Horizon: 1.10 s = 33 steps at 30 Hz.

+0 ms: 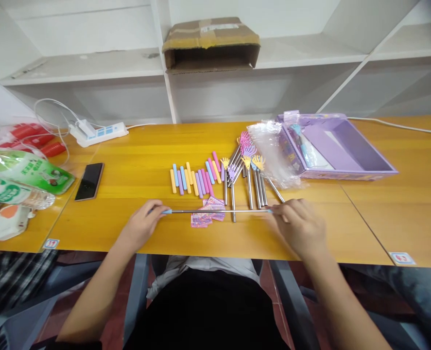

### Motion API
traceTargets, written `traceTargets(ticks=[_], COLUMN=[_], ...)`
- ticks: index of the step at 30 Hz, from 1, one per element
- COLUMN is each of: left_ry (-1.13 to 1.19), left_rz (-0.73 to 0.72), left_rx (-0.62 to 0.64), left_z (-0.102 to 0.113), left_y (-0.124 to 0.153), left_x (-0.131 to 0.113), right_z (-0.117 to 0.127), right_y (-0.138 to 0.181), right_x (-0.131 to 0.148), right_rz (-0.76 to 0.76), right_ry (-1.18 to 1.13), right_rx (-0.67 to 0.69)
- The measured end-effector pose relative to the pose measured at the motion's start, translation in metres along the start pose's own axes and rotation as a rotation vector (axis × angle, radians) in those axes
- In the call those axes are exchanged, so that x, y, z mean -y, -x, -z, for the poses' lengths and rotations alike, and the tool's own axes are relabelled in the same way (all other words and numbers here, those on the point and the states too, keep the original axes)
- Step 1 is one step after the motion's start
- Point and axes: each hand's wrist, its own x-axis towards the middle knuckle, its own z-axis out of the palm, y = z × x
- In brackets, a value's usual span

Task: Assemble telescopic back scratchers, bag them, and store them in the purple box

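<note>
Stretched level between my hands is a thin metal telescopic back scratcher (244, 211), with light blue parts showing at both ends. My left hand (145, 222) is closed on its left end, and my right hand (300, 227), slightly blurred, grips the right end. Behind the rod lies a small pile of pink printed cards (207, 215). Farther back, several coloured handle sleeves (190, 179) in yellow, blue, purple and pink lie in a loose row. Beside them are several back scratchers (249, 182) with metal rods and small hand-shaped heads.
A purple box (361, 150) holding a wrapped back scratcher and clear plastic bags (273, 150) are at the right. Leftward lie a phone (89, 181), a power strip (100, 133) and bottles (36, 170). A cardboard box (211, 41) sits on the shelf. Part of another person shows at left.
</note>
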Motion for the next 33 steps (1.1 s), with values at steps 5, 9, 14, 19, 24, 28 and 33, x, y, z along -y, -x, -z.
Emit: traceTargets(ticks=[5,9,14,19,24,28,33], left_ry=[-0.062,-0.003,0.032,0.057,0.032,-0.076,-0.118], left_rz=[0.009,0.003,0.031,0.084,0.092,0.088,0.058], left_rx=[-0.035,0.043,0.047,0.056,0.067,0.026,-0.011], left_z=[0.025,0.022,0.015,0.022,0.024,0.02,0.02], left_y=[0.02,0.025,0.025,0.032,0.038,0.037,0.036], left_x=[0.051,0.056,0.049,0.05,0.048,0.043,0.039], right_z=[0.016,0.018,0.018,0.019,0.013,0.009,0.015], right_y=[0.042,0.062,0.061,0.062,0.07,0.069,0.061], right_x=[-0.099,-0.125,-0.11,-0.106,-0.104,-0.098,-0.098], right_rz=[-0.277,-0.373,-0.302,-0.316,-0.32,-0.356,-0.457], right_ry=[0.161,0.147,0.127,0.121,0.131,0.192,0.195], right_rx=[-0.035,-0.068,-0.142,-0.143,-0.11,-0.087,-0.065])
